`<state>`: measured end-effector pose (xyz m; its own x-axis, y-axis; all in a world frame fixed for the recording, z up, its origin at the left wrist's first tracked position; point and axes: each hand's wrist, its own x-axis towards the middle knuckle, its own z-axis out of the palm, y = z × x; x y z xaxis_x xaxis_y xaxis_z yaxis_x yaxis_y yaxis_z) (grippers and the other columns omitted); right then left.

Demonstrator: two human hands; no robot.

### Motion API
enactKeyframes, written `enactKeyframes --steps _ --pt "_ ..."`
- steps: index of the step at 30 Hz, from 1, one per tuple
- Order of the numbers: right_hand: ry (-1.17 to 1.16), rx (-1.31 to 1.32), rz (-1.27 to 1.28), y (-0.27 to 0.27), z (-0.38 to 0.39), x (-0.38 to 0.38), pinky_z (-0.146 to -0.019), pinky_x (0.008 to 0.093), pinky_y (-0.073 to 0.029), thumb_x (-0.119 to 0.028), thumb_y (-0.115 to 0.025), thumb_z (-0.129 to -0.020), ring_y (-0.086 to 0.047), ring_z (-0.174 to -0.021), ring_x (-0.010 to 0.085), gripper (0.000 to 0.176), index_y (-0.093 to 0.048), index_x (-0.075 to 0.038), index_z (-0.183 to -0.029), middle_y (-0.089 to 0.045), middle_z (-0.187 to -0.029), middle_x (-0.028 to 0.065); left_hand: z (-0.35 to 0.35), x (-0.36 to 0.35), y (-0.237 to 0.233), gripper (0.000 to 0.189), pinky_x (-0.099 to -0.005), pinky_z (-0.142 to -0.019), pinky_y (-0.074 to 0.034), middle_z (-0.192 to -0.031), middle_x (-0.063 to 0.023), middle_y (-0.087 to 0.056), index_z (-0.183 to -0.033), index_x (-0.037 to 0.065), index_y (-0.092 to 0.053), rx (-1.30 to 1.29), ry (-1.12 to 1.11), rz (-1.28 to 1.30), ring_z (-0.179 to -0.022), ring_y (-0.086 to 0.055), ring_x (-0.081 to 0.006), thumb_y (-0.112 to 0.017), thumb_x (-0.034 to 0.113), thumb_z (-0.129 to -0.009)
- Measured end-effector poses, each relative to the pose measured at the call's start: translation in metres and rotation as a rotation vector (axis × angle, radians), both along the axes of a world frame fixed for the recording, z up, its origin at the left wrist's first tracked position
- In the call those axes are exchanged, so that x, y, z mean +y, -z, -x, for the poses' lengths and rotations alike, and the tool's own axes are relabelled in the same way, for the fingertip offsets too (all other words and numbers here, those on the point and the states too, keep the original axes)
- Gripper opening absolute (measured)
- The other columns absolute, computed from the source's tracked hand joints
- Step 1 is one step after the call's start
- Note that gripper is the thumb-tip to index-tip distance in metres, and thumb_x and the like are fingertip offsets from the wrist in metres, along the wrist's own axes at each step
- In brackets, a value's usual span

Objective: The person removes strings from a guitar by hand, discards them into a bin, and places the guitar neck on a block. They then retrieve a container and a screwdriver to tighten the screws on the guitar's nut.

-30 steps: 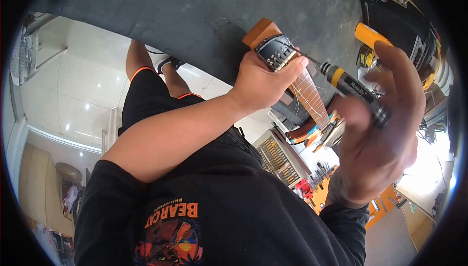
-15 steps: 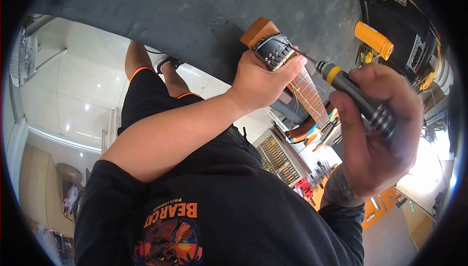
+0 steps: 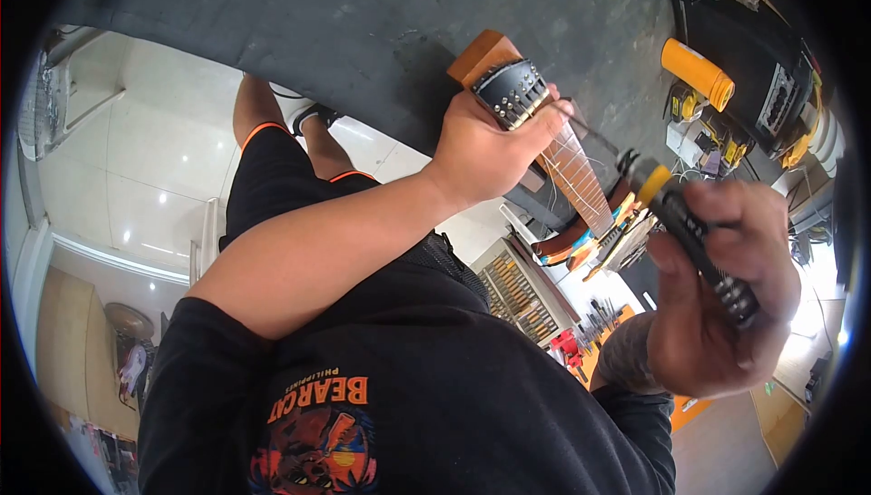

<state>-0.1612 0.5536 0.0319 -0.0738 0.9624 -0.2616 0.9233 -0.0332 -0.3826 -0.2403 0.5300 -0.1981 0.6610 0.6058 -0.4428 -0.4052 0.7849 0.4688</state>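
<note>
My left hand is wrapped around the end of a guitar neck, with the thumb across its top. Just past my fingers sits the black headpiece with several small screws, beside a wooden block on the dark bench mat. Strings run along the fretboard to a colourful guitar body. In my right hand, a screwdriver with a black knurled handle and yellow ring is gripped. Its thin shaft points back towards my left thumb, blurred by motion; the exact tip is hard to make out.
The dark mat covers the bench. A yellow-orange cylinder, a yellow-black tool and a black case lie at the right. Below the guitar are a tray of small tools and a red tool.
My right hand has moved down and right with the screwdriver, drawing its shaft away from the headpiece. My left hand and the guitar neck have hardly shifted.
</note>
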Motion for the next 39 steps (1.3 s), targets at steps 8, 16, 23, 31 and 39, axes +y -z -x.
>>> enactKeyframes --steps 8,16,23,31,39 --pt "0.433 0.207 -0.249 0.04 0.012 -0.023 -0.09 0.0385 -0.058 0.007 -0.071 -0.089 -0.07 -0.101 0.0301 0.028 -0.052 0.004 -0.109 -0.069 -0.106 0.0305 0.0 0.003 -0.002 0.013 -0.0334 -0.091 -0.059 -0.105 -0.0107 -0.073 -0.107 0.0 -0.069 -0.013 0.01 0.032 -0.1 -0.073 -0.0195 -0.067 -0.003 -0.094" --pt "0.442 0.176 -0.242 0.046 0.006 -0.02 -0.087 0.0348 -0.059 0.009 -0.07 -0.09 -0.071 -0.099 0.0284 0.025 -0.052 0.005 -0.107 -0.07 -0.104 0.0282 0.001 0.001 0.001 0.019 -0.0339 -0.097 -0.057 -0.108 -0.0112 -0.072 -0.112 -0.001 -0.068 -0.074 -0.003 0.041 -0.105 -0.071 -0.0193 -0.064 -0.007 -0.094" --pt "0.438 0.157 -0.278 0.048 -0.004 -0.019 -0.087 0.0315 -0.059 0.006 -0.071 -0.091 -0.071 -0.096 0.0259 0.024 -0.052 0.005 -0.106 -0.071 -0.101 0.0257 0.007 0.008 -0.005 0.02 -0.0347 -0.099 -0.055 -0.113 -0.012 -0.072 -0.112 0.0 -0.068 0.054 0.068 -0.059 -0.108 -0.069 -0.0182 -0.068 -0.001 -0.092" --pt "0.374 0.151 -0.327 0.055 -0.005 -0.016 -0.086 0.0337 -0.06 -0.007 -0.08 -0.087 -0.073 -0.095 0.0272 0.034 -0.055 0.005 -0.106 -0.072 -0.097 0.0224 0.007 0.008 -0.007 0.019 -0.0337 -0.094 -0.055 -0.11 -0.0107 -0.072 -0.11 0.0 -0.067 0.045 0.054 -0.02 -0.105 -0.068 -0.0165 -0.07 0.002 -0.091" --pt "0.265 -0.438 -0.18 0.034 0.017 -0.001 -0.07 0.0319 -0.057 -0.027 -0.086 -0.082 -0.069 -0.077 0.0199 0.042 -0.06 0.002 -0.097 -0.069 -0.086 0.0119 0.004 0.004 -0.002 0.019 -0.0265 -0.072 -0.058 -0.091 -0.0041 -0.072 -0.1 0.002 -0.068 -0.005 -0.059 -0.07 -0.081 -0.069 -0.0083 -0.076 0.016 -0.09"
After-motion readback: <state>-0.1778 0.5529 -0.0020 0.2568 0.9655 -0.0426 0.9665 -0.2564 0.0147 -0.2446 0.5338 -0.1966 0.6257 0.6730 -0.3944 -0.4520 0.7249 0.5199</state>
